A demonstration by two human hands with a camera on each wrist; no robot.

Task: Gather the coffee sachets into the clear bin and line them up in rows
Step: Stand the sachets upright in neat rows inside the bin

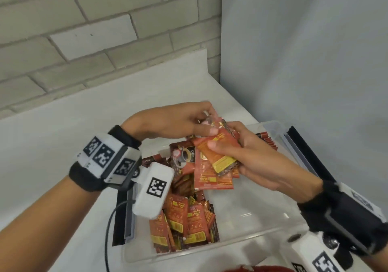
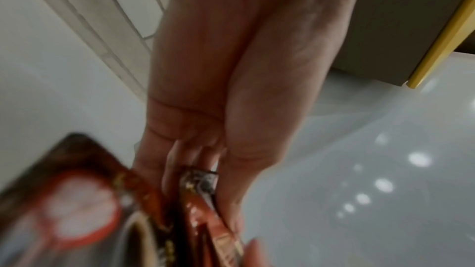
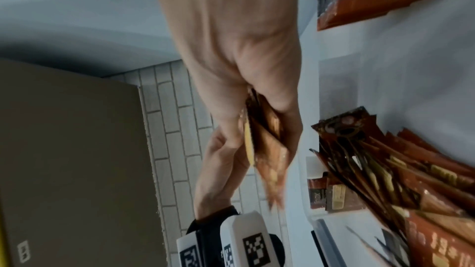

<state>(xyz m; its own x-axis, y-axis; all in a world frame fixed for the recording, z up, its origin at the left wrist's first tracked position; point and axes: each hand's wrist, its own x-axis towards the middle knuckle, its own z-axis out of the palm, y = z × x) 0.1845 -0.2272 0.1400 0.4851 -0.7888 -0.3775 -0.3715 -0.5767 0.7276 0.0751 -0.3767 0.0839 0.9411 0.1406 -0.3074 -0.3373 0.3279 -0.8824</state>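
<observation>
Both hands hold a small stack of red-orange coffee sachets (image 1: 218, 152) above the far end of the clear bin (image 1: 270, 236). My right hand (image 1: 249, 156) grips the stack from the right, thumb across its face. My left hand (image 1: 184, 122) pinches the stack's top edge with fingers and thumb. In the left wrist view the sachets (image 2: 203, 210) sit between my fingers (image 2: 231, 180). The right wrist view shows the stack (image 3: 267, 145) edge-on in my right hand (image 3: 244, 80). More sachets (image 1: 184, 225) lie heaped along the bin's left side.
The bin stands on a white counter (image 1: 63, 145) in a corner, with a brick wall (image 1: 84, 41) behind and a plain white wall (image 1: 304, 62) to the right. Black lid clips (image 1: 121, 219) flank the bin. The bin's right half is bare.
</observation>
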